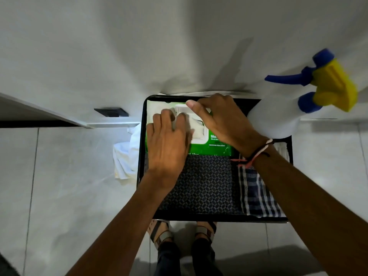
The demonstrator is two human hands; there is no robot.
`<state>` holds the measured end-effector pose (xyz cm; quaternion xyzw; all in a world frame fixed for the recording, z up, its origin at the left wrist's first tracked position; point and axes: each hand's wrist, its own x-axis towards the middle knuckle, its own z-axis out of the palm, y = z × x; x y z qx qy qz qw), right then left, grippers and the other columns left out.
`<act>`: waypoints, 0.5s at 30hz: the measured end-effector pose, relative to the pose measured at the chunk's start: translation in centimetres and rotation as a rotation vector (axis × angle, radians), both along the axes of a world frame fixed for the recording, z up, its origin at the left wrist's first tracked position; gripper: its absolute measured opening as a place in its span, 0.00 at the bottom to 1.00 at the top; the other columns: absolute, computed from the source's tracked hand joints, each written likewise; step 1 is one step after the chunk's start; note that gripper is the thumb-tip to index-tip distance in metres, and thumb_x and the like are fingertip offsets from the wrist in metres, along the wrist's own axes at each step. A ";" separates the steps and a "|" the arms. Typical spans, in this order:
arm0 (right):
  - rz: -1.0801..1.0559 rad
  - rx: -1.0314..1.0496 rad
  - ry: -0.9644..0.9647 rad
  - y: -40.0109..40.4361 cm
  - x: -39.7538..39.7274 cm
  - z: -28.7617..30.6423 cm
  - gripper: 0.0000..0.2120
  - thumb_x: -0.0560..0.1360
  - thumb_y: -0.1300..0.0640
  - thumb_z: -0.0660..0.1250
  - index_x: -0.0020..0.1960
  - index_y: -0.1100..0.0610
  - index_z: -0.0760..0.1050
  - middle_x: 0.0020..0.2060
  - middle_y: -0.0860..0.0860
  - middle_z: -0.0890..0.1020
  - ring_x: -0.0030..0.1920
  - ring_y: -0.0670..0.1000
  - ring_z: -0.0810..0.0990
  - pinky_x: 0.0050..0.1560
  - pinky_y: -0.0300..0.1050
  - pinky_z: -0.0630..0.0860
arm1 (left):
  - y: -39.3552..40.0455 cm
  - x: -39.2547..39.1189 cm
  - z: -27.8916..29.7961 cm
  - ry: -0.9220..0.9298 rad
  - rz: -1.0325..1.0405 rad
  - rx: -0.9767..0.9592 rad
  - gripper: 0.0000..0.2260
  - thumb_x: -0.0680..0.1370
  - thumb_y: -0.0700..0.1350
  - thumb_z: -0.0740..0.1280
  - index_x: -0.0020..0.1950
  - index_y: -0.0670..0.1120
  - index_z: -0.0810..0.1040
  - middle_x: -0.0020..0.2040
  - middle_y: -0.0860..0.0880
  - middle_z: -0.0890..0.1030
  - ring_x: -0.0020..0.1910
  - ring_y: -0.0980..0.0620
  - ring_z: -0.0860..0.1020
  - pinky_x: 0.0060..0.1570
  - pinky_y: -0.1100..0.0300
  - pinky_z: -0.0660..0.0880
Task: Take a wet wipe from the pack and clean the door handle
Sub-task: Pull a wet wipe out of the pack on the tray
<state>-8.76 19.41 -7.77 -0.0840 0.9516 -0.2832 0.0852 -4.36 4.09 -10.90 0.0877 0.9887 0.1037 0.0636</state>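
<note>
A green wet wipe pack (216,145) with a white flip lid (196,124) lies at the far left of a black tray (140,156). My left hand (169,142) rests flat on the pack's left side, fingers spread near the lid. My right hand (221,118) reaches over the pack from the right, its thumb and fingers on the lid's far edge. Whether a wipe is pinched cannot be seen. No door handle is in view.
A white spray bottle (278,116) with a yellow and blue head stands at the tray's far right corner. A checked cloth (256,194) and a dark patterned mat (203,184) lie in the tray. White cloth (125,156) hangs left of it. A wall stands directly ahead.
</note>
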 end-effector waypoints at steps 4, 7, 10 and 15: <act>-0.066 -0.025 -0.005 -0.2 0.5 -0.6 0.27 0.84 0.40 0.55 0.28 0.47 0.60 0.26 0.47 0.69 0.35 0.53 0.72 0.43 0.53 0.76 | 0.8 -0.4 0.1 -0.006 0.089 0.137 0.10 0.81 0.46 0.71 0.59 0.42 0.80 0.60 0.40 0.76 0.60 0.39 0.72 0.56 0.44 0.72; -0.088 0.020 -0.057 -0.4 1.1 -0.3 0.26 0.84 0.40 0.56 0.32 0.51 0.71 0.34 0.53 0.79 0.45 0.58 0.78 0.52 0.53 0.77 | -0.9 0.4 1.0 -0.062 0.221 0.475 0.06 0.78 0.43 0.74 0.51 0.43 0.80 0.52 0.43 0.81 0.53 0.43 0.78 0.53 0.48 0.76; -0.111 0.050 -0.093 -1.0 2.1 1.9 0.20 0.83 0.43 0.61 0.58 0.55 0.84 0.56 0.55 0.86 0.63 0.57 0.79 0.68 0.53 0.72 | -3.8 1.2 4.1 -0.166 0.427 0.805 0.11 0.75 0.37 0.77 0.43 0.47 0.76 0.42 0.49 0.83 0.39 0.52 0.81 0.43 0.56 0.77; -0.263 -0.702 -0.297 -5.8 2.8 12.7 0.14 0.81 0.50 0.68 0.49 0.61 0.83 0.44 0.58 0.86 0.49 0.52 0.85 0.55 0.57 0.82 | -9.3 1.0 16.2 -0.229 0.547 1.183 0.14 0.73 0.30 0.77 0.49 0.44 0.77 0.36 0.44 0.83 0.36 0.46 0.79 0.34 0.58 0.80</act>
